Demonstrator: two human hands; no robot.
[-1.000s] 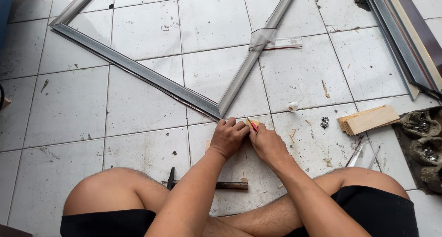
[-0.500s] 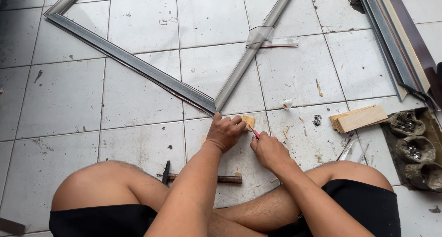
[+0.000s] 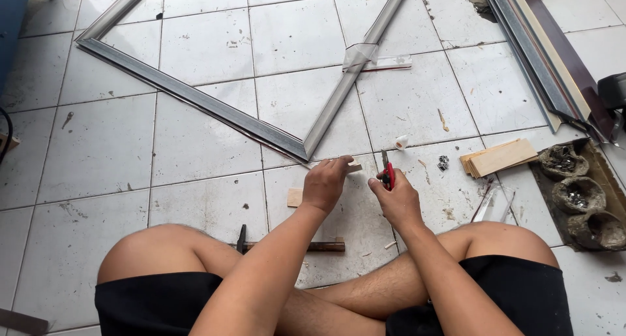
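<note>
I sit cross-legged on a white tiled floor. My left hand (image 3: 326, 183) pinches a small thin wood piece (image 3: 354, 168) just below the mitred corner of a grey metal frame (image 3: 195, 98). My right hand (image 3: 394, 198) is closed around a red-handled cutter (image 3: 387, 173) whose blade points up, a little to the right of the wood piece. Another small wood chip (image 3: 295, 197) lies on the tile by my left wrist. A hammer (image 3: 319, 246) rests on the floor between my legs, partly hidden by my left forearm.
A stack of thin wood sheets (image 3: 499, 157) lies to the right. Beside it are a clear strip (image 3: 493, 202) and round containers of small hardware (image 3: 577, 192). Long metal profiles (image 3: 541, 49) lean at the upper right. A small white roll (image 3: 401, 141) sits near the frame.
My hands have drawn apart: the left keeps the wood piece near the frame corner, while the right has pulled the cutter away to the right. The view has shifted slightly.
</note>
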